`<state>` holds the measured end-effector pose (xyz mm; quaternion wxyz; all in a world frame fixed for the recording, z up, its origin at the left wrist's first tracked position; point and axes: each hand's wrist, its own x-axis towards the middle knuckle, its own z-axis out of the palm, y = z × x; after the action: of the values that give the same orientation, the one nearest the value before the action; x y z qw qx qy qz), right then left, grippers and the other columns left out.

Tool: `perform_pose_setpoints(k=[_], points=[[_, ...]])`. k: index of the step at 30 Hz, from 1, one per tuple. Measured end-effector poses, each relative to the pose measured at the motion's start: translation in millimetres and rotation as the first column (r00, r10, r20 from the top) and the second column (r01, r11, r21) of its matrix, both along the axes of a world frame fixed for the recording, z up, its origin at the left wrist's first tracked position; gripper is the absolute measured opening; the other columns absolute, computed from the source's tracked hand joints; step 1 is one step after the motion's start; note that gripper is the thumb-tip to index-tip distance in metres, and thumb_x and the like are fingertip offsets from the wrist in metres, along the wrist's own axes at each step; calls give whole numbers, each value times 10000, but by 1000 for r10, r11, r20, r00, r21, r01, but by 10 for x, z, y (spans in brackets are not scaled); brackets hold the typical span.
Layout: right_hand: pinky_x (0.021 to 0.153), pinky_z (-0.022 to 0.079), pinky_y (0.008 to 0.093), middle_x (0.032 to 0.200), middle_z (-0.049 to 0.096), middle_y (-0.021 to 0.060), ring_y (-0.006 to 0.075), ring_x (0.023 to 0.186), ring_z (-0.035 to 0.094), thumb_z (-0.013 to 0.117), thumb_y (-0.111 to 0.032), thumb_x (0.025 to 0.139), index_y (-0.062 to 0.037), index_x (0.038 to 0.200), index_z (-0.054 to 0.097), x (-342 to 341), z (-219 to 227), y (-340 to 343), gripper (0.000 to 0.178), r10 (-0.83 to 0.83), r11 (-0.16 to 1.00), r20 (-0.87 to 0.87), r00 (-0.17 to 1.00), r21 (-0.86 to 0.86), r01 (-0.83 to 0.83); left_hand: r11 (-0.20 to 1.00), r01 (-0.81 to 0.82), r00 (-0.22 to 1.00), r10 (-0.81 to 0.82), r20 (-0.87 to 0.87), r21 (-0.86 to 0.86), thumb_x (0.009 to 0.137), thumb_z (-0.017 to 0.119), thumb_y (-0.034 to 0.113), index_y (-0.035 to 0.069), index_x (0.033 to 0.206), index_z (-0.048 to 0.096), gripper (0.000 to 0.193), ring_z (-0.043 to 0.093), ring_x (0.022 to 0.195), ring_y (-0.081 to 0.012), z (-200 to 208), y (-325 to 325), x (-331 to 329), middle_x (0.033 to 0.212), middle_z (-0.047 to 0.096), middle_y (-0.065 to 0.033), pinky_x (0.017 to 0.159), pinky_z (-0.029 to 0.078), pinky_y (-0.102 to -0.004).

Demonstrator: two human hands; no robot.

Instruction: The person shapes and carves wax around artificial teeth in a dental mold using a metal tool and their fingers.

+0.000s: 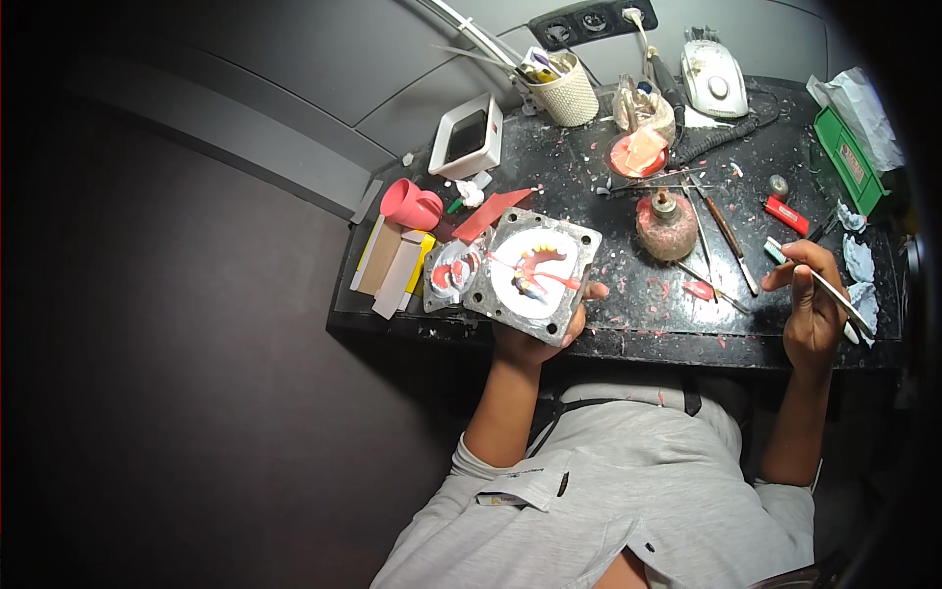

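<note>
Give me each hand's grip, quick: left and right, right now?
Left hand: holding the square metal flask with the dental model; fingers partly hidden.
Right hand: closed, holding a slim brush.

Toward four o'clock from the centre, most of my left hand [576,322] is hidden beneath the square metal flask [586,263]; only fingertips and wrist show. At three o'clock, my right hand [812,309] covers the middle of a brush [775,251]. At five o'clock, the lower edge cuts off my pale shirt [608,491]. At one o'clock, things crowding the woven cup [569,96] overlap too closely to tell. Nine o'clock is lost in shadow.
</note>
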<state>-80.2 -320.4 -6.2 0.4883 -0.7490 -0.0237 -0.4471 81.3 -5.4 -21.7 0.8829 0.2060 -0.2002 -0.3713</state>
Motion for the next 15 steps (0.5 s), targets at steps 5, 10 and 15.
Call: perform_pose_setpoints(k=[5, 10, 15], points=[[687, 498, 254, 763, 686, 88, 126, 702, 668, 504, -231, 1101, 35, 1153, 636, -13, -7, -2, 302, 8, 1000, -11, 1000, -5, -9, 999, 33, 999, -32, 36, -20, 997, 460, 611, 27, 1500, 382, 775, 649, 600, -378, -59, 2, 24, 1248, 482, -531, 475, 518, -353], [698, 515, 261, 762, 684, 89, 129, 709, 675, 515, -219, 1096, 42, 1154, 637, -15, 11, -6, 293, 20, 1000, -22, 1000, -17, -20, 997, 67, 995, -64, 75, -32, 994, 472, 619, -23, 1528, 331, 846, 663, 935, -506, -95, 7, 83, 1345, 479, -470, 457, 528, -360], [684, 512, 261, 815, 693, 98, 130, 704, 671, 524, -199, 1092, 49, 1138, 645, -8, 4, -9, 280, 27, 999, -13, 1000, -29, -28, 987, 128, 992, -125, 36, -94, 997, 452, 618, -30, 1525, 332, 845, 668, 791, -457, -142, 8, 96, 1313, 476, -510, 474, 524, -357]])
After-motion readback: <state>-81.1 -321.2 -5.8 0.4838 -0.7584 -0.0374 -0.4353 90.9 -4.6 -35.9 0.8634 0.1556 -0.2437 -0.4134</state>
